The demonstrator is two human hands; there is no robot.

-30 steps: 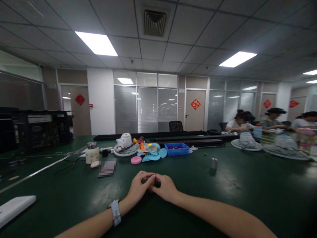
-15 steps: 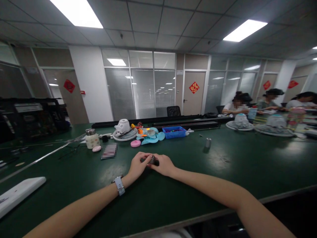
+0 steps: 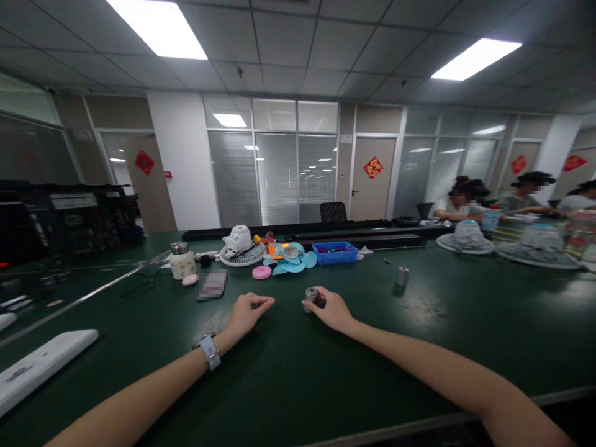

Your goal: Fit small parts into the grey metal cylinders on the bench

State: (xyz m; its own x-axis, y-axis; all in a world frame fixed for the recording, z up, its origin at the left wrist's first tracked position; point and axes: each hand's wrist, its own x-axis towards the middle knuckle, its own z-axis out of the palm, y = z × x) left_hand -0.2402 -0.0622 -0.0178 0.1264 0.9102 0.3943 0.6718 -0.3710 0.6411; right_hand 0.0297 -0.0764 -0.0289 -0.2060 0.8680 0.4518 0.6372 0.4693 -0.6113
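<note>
My right hand (image 3: 336,311) is wrapped round a small silver metal cylinder (image 3: 310,299), which is upright at the middle of the table. The cylinder's round top shows a ring and a centre part. My left hand (image 3: 246,314), with a watch (image 3: 210,351) at the wrist, is apart from it to the left. Its thumb and fingertips are pressed together; anything between them is too small to make out. A similar metal cylinder (image 3: 402,277) stands farther right on the table.
Beyond my hands lie a white fan part (image 3: 239,248), light-blue fan blades (image 3: 298,259), a pink disc (image 3: 261,272) and a blue tray (image 3: 335,253). A jar (image 3: 182,263) stands at left, near a white slab (image 3: 51,366). People (image 3: 460,202) sit at far right.
My hands, together on the cylinder before, are now apart. My left hand has let go and moved left; my right hand has moved right with the cylinder. The view has shifted slightly.
</note>
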